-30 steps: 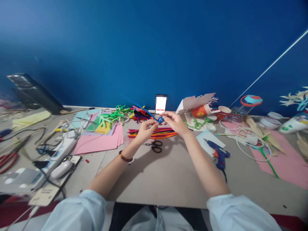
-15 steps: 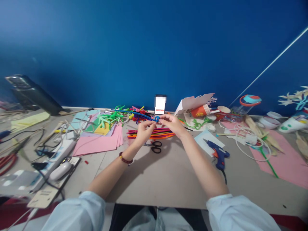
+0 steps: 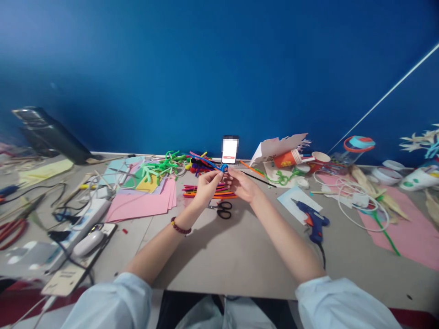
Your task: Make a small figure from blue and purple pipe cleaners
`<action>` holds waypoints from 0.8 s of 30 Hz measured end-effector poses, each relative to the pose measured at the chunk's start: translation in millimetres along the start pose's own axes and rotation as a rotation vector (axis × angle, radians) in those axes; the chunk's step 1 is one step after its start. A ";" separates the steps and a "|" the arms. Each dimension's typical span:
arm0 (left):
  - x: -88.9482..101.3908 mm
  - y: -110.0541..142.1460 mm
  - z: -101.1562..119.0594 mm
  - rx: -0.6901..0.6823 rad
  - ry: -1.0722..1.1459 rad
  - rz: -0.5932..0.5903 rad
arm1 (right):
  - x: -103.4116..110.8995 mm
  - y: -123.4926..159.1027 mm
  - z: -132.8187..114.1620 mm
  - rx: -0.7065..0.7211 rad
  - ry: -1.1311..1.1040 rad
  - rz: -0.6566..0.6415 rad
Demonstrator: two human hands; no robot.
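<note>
A blue pipe cleaner (image 3: 224,168) is coiled into a small loop between my two hands, and a straight length of it runs up and to the left. My left hand (image 3: 207,186) pinches it from the left with thumb and forefinger. From the other side my right hand (image 3: 242,185) closes its fingertips on the coil, with the other fingers curled under. Below the hands lies a bundle of pink, purple and orange pipe cleaners (image 3: 192,191), partly covered by them. Black-handled scissors (image 3: 224,210) rest just in front of the bundle.
A phone (image 3: 229,150) stands against the blue wall. Green pipe cleaner pieces (image 3: 154,171) and pink paper sheets (image 3: 140,204) lie to the left, near a power strip (image 3: 80,228). On the right are a blue glue gun (image 3: 313,220), orange paper cups (image 3: 288,158) and a coiled white cable (image 3: 363,224).
The blue pipe cleaner's straight length reaches less far left and tilts more steeply upward. My right hand has turned and lowered slightly, its fingers more curled. My left hand keeps its pinch.
</note>
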State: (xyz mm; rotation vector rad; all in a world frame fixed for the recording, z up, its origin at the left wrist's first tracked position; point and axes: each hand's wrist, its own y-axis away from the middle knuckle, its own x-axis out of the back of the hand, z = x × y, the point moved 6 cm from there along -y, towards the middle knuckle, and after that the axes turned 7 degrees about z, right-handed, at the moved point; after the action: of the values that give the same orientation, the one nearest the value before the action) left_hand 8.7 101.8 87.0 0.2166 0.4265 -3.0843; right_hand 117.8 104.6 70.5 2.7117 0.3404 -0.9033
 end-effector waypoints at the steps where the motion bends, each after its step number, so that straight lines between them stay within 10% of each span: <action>1: 0.3 -0.1 0.1 -0.004 -0.001 0.003 | -0.5 0.2 -0.1 0.009 0.005 -0.002; 24: -9.7 4.6 -8.1 0.271 0.341 -0.099 | -10.6 7.0 -7.9 0.146 0.122 0.047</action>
State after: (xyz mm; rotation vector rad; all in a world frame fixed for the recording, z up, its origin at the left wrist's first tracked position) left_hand 19.6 99.5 79.5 0.7551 0.0179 -3.1955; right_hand 116.0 99.1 84.3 2.9040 0.2424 -0.7799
